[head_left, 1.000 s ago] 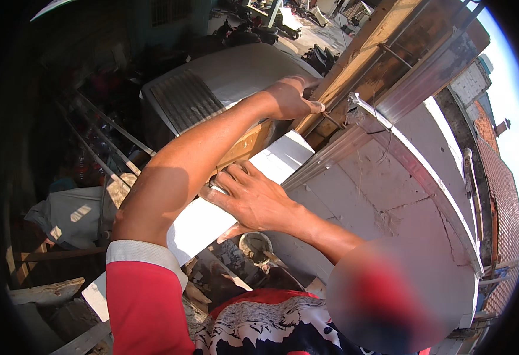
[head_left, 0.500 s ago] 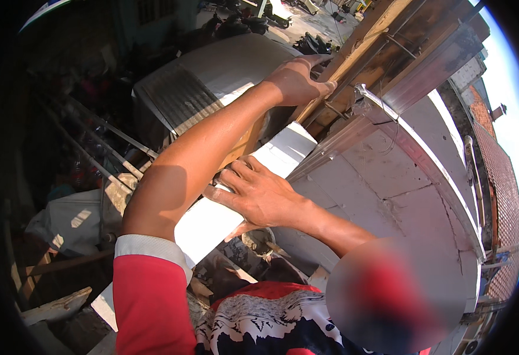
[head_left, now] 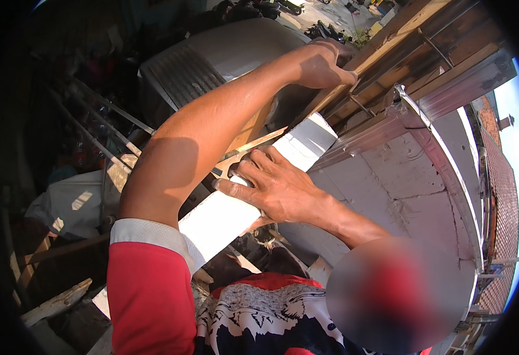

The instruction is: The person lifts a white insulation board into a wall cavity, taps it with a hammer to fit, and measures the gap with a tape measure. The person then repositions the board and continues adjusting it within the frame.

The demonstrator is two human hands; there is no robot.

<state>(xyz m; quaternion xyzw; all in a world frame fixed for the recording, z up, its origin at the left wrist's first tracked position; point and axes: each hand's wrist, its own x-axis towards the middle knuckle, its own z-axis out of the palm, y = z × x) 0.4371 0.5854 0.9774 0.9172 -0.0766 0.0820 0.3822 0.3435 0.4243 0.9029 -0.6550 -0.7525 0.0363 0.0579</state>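
My left hand [head_left: 325,64] reaches to the far right, its fingers curled round the edge of a long wooden plank [head_left: 386,44]. Below it, my right hand [head_left: 278,184] grips a long white block [head_left: 212,226] across its width. The fingers lie over the top face and the thumb is on the near side. The block slants from near my chest up toward the plank, passing beside my left forearm. Part of its middle is covered by my right hand. Metal rods [head_left: 437,48] run along the plank's side.
A white block wall [head_left: 383,177] with a curved edge stands on the right, beside a pinkish beam [head_left: 448,97]. Grey corrugated sheeting [head_left: 185,74] lies beyond my left arm. Several poles [head_left: 102,151] stick out at left. Wood scraps [head_left: 55,305] are at lower left.
The white block and my right hand have shifted up and slightly right in the view. My left hand and the plank also appear farther up and right; both grips stay the same.
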